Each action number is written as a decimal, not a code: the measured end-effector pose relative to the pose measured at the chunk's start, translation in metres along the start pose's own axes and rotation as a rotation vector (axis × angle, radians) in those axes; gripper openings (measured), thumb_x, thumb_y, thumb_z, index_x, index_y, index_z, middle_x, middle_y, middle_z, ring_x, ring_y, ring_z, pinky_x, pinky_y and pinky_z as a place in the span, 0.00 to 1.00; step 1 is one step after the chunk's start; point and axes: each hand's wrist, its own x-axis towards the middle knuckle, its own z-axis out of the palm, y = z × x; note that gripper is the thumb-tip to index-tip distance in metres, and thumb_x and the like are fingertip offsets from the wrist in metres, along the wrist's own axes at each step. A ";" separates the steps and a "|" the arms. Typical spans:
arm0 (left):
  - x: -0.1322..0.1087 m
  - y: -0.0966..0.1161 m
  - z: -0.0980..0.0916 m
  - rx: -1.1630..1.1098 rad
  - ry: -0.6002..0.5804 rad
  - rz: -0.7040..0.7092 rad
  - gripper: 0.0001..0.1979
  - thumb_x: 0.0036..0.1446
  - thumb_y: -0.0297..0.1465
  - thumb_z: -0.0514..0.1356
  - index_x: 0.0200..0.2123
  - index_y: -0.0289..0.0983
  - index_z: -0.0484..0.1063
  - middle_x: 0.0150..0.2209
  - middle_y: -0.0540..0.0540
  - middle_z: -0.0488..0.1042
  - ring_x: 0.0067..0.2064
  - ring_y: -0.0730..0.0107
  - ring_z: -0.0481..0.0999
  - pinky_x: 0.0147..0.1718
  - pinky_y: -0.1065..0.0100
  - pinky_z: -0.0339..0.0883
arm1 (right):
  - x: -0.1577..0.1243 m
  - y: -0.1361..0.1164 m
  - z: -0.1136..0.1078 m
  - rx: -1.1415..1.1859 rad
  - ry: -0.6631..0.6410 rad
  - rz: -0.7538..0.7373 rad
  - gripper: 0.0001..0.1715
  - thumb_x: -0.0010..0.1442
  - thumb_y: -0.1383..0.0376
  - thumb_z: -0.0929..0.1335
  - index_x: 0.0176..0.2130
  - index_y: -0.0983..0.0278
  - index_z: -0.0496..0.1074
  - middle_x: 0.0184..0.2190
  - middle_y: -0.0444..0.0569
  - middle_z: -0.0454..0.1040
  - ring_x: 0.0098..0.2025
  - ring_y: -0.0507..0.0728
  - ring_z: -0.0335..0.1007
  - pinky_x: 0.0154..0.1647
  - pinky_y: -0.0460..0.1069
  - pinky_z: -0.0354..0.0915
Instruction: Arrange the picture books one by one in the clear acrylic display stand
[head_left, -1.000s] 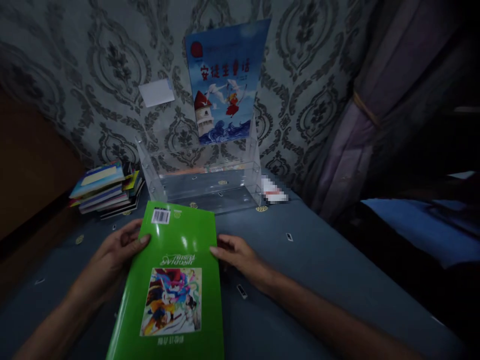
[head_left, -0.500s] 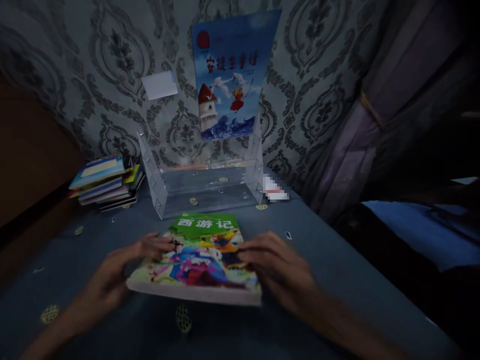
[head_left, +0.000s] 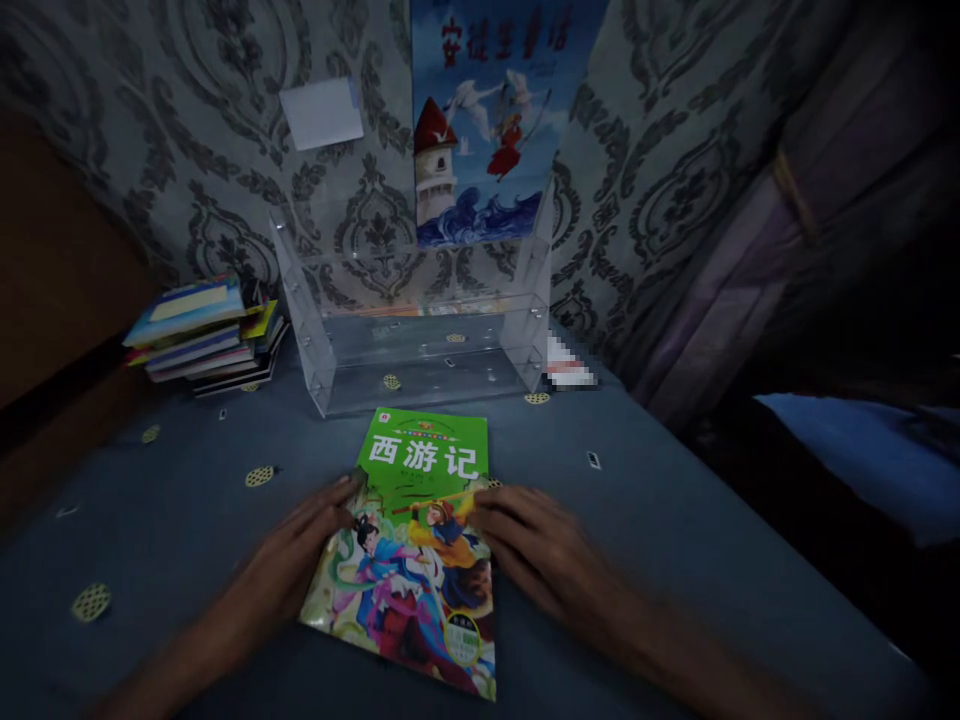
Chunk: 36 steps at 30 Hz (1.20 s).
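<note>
A book (head_left: pixel 420 560) with a green, brightly illustrated cover and white Chinese characters is in the lower middle of the view, cover up. My left hand (head_left: pixel 311 535) grips its left edge, fingertips on the cover near the upper left. On the opposite side my right hand (head_left: pixel 532 545) holds the right edge, its fingertips at the cover's rim. Both thumbs are hidden. Just beyond the book stands a clear acrylic rack (head_left: pixel 420 385) with stepped sides. A blue picture book (head_left: pixel 480 150) is upright at the rack's top right, against the wall.
A stack of books (head_left: pixel 199 340) lies at the back left of the blue-grey tablecloth (head_left: pixel 637 560). A white card (head_left: pixel 322 113) is on the patterned wall. Behind the rack's right side lies a blurred white item (head_left: pixel 570 362). A tied curtain (head_left: pixel 750 260) hangs at the right.
The green book has tipped from nearly level, with its thick lower edge showing, to cover facing me. Both hands moved with it. The view has shifted downward.
</note>
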 end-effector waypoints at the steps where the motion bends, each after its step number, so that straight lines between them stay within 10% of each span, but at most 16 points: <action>1: 0.003 0.000 0.000 0.003 -0.012 -0.009 0.15 0.67 0.26 0.51 0.56 0.42 0.64 0.63 0.39 0.68 0.62 0.62 0.69 0.56 0.66 0.69 | 0.003 0.004 0.003 -0.017 0.026 0.036 0.13 0.68 0.69 0.61 0.48 0.62 0.72 0.45 0.54 0.75 0.45 0.58 0.74 0.44 0.54 0.73; 16: 0.077 -0.040 0.028 0.170 0.012 -0.005 0.15 0.68 0.24 0.48 0.54 0.38 0.65 0.59 0.37 0.71 0.61 0.59 0.71 0.57 0.53 0.70 | 0.049 0.012 0.024 -0.422 0.030 0.238 0.15 0.65 0.65 0.64 0.49 0.65 0.73 0.59 0.63 0.68 0.65 0.77 0.56 0.59 0.77 0.56; 26: 0.099 -0.043 0.046 0.161 0.061 0.083 0.23 0.61 0.20 0.49 0.58 0.37 0.63 0.57 0.38 0.73 0.59 0.58 0.72 0.57 0.53 0.70 | 0.084 -0.003 0.033 -0.100 -0.219 0.171 0.29 0.67 0.64 0.63 0.63 0.76 0.61 0.66 0.66 0.60 0.71 0.67 0.48 0.71 0.66 0.49; 36: 0.100 -0.040 0.047 0.147 0.058 0.067 0.19 0.64 0.21 0.48 0.56 0.37 0.65 0.58 0.38 0.72 0.61 0.60 0.71 0.58 0.53 0.69 | 0.067 0.017 0.033 -0.136 -0.171 0.190 0.30 0.69 0.60 0.62 0.63 0.75 0.61 0.65 0.66 0.62 0.70 0.66 0.53 0.70 0.68 0.49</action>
